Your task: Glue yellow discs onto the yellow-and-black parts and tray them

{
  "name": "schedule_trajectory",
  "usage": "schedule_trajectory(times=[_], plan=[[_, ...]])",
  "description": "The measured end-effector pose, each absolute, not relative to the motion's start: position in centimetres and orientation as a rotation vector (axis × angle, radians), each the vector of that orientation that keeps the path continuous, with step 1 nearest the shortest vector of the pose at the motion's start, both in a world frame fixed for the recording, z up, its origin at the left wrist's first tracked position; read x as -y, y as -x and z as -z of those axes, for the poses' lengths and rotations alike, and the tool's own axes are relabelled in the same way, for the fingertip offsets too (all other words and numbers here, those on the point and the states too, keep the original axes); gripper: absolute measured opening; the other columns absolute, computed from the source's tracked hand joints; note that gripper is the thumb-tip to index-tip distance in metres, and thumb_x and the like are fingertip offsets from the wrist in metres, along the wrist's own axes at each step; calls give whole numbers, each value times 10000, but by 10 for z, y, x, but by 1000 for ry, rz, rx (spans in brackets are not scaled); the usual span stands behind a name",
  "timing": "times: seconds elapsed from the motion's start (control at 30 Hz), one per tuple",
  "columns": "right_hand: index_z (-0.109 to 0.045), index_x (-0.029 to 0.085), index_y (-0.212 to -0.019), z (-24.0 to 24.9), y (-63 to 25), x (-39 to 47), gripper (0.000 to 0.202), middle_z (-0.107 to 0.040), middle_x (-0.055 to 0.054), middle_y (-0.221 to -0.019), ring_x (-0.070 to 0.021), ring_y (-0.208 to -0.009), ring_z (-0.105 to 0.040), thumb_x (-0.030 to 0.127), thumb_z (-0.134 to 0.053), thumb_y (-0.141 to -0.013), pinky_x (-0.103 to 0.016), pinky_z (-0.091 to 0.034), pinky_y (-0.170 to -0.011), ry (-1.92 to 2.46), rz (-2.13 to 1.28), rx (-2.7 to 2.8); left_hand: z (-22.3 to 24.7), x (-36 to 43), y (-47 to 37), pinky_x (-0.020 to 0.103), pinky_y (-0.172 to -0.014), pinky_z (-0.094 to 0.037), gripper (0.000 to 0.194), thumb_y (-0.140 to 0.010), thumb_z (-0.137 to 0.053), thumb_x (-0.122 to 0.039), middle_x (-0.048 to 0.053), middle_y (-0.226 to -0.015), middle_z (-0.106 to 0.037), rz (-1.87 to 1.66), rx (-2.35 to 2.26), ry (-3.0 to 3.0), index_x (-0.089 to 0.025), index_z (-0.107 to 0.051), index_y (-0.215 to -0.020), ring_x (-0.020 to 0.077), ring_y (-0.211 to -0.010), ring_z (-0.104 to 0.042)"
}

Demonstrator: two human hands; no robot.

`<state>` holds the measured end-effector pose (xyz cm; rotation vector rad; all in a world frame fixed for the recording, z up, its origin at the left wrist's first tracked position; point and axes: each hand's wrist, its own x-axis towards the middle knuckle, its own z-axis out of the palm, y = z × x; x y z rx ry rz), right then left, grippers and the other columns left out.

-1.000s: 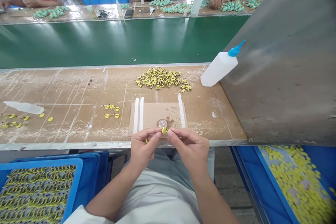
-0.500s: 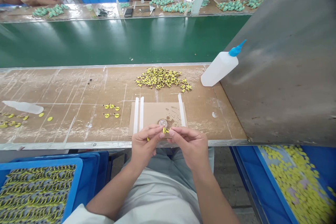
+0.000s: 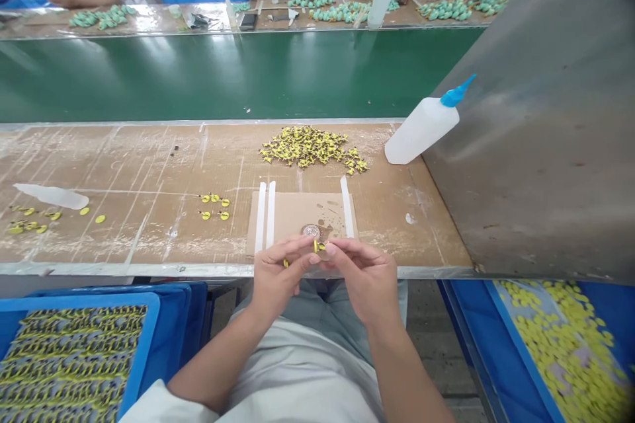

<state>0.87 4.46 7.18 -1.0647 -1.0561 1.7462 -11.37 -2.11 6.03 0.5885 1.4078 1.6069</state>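
Cardboard-covered bench point(image 3: 124, 165), green strip point(image 3: 223, 79) beyond

The bench point(image 3: 119, 172) bears cardboard point(image 3: 292, 208) and 1 yellow-black heap point(image 3: 307, 147).

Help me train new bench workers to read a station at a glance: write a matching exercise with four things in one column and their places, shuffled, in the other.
Things
1. Nearer blue-tipped bottle
2. Heap of yellow-and-dark pieces
3. Mass of yellow discs
4. Small yellow piece

Places
A. In the blue tray at lower right
B. Between the left hand and the right hand
C. Beside the grey metal panel
D. Just beyond the taped cardboard sheet

Right pairs: 1-C, 2-D, 3-A, 4-B
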Motion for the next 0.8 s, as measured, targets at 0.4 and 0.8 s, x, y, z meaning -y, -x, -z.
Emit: schedule_trajectory(times=[0.4,0.8], plan=[[-736,237,-992,-70,70,-45,167,-724,-55,-936,-167,-794,-669,290,-626,-877,-292,-557,-728,812,-1116,1874,-107,34,196,145,-479,-425,200,-825,-537,-143,41,-809,-654,-2157,-820,233,-117,-693,-948,52,-585,-544],[-693,204,-1046,-33,179,-61,233,-724,-82,-960,-218,-909,-636,257,-497,-931,-295,-460,-756,763,-529,2575,-106,64,233,340,-899,-548,243,-805,-518,-155,149,-1087,-708,-2285,-753,368,-92,-699,-953,238,-1094,-646]])
